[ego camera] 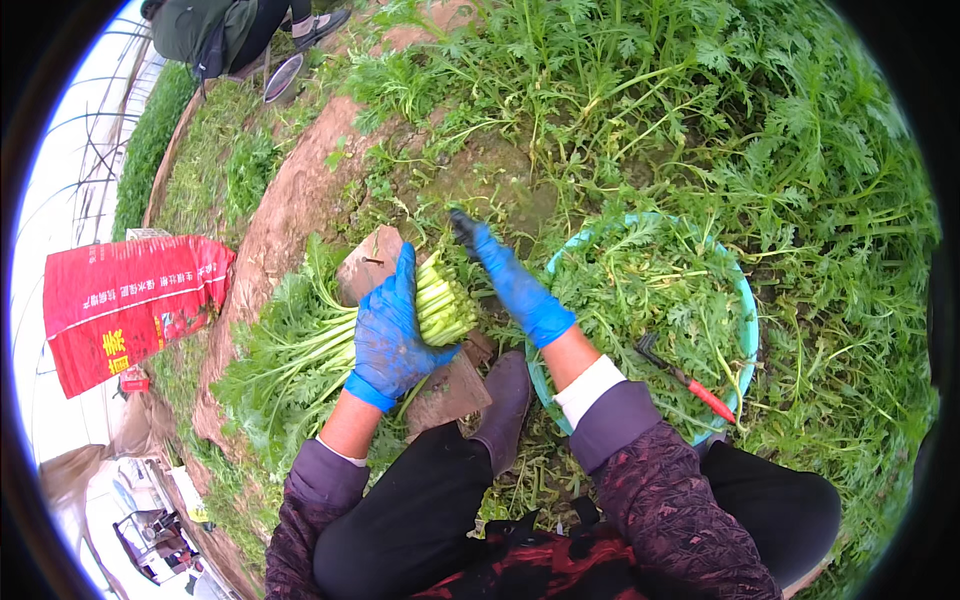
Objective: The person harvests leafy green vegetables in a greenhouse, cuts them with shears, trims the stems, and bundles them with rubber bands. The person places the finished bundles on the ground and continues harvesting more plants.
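Observation:
My left hand (390, 337), in a soiled blue glove, presses on a bundle of leafy greens with pale cut stems (441, 304); these look like garland chrysanthemum. Their leaves (277, 367) fan out to the left, and the stem ends point right. Beneath the bundle is a wooden board (448, 394) with a bolt or nail (373, 261) near its far end. My right hand (514, 281), also blue-gloved, is held out beyond the stem ends, apart from them. Its fingertips look dark; whether they are dirty or hold something dark is unclear.
A teal tub (750, 315) of loose leaves stands at my right, with a red-handled tool (694, 386) lying on top. Growing greens (810, 150) spread behind it. At left stands a red printed sack (142, 300). Another person (225, 37) is at the top left, near a bucket (283, 79).

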Available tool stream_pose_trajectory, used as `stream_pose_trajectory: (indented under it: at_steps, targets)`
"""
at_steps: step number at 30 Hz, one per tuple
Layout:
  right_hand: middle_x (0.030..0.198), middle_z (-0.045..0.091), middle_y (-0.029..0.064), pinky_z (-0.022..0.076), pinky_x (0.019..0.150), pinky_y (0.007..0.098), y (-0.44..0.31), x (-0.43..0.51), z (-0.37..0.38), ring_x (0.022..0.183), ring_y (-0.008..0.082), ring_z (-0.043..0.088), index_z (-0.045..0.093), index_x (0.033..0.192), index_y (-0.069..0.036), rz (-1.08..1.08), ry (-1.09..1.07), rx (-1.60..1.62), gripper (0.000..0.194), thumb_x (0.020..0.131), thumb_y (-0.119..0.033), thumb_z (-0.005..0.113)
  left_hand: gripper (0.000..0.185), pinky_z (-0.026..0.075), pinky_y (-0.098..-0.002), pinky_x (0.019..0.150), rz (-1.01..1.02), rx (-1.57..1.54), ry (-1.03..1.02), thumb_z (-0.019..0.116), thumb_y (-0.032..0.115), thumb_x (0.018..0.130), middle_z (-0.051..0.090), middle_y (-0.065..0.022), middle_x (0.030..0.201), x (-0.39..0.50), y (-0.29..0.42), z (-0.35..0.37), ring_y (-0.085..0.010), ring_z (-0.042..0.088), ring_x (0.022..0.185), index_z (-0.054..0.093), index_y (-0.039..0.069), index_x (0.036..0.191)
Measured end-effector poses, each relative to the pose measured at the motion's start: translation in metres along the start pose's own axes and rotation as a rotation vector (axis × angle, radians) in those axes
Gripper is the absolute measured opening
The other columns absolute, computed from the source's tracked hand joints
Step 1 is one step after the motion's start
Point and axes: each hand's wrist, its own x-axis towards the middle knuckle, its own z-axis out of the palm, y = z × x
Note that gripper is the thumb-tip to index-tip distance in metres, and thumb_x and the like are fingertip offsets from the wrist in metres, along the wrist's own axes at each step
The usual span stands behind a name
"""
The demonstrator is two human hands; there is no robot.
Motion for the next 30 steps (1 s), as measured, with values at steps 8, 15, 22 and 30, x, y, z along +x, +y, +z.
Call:
stream_pose_trajectory:
  at_steps: [8,15,22,30]
  targets:
    - [0.143,0.039,0.0240,0.0279,0.113,0.0374,-0.054,-0.021,0.022,0.135,0.0356,0.036,0.035,0.142,0.002,-0.389,0.137,-0.477,0.071,0.092,-0.042,0.058,0.113,0.050,-0.0424,0.078,-0.087,-0.069,-0.098,0.084,0.029,0.053,0.061,-0.0212,0.098,0.001,-0.001,0.000,-0.0368,0.062,0.087,0.026,-0.009,0.142]
    - [0.143,0.039,0.0235,0.0336,0.107,0.0424,-0.030,-0.038,0.052,0.128,0.0397,0.042,0.031,0.144,0.000,-0.390,0.166,-0.537,0.071,0.089,-0.033,0.062,0.112,0.048,-0.0451,0.078,-0.035,-0.055,0.017,0.080,0.032,0.055,0.060,-0.0222,0.098,-0.005,-0.004,0.002,-0.0369,0.060,0.087,0.024,-0.006,0.144]
    - [0.128,0.053,0.0276,0.0453,0.093,0.0455,-0.029,-0.027,0.072,0.113,0.0431,0.055,0.033,0.141,0.003,-0.035,0.381,-0.409,0.074,0.090,-0.044,0.060,0.119,0.046,-0.0439,0.076,-0.083,0.064,-0.037,0.081,0.034,0.055,0.058,-0.0188,0.094,-0.003,-0.002,0.004,-0.0342,0.059,0.087,0.016,0.000,0.149]
    - [0.137,0.048,0.0251,0.0374,0.104,0.0347,-0.027,-0.038,0.071,0.126,0.0311,0.049,0.033,0.142,0.005,0.101,0.386,-0.404,0.071,0.096,-0.046,0.051,0.125,0.045,-0.0435,0.081,-0.104,0.106,-0.150,0.084,0.038,0.052,0.057,-0.0197,0.102,-0.002,-0.006,0.003,-0.0334,0.058,0.091,0.016,-0.002,0.148]
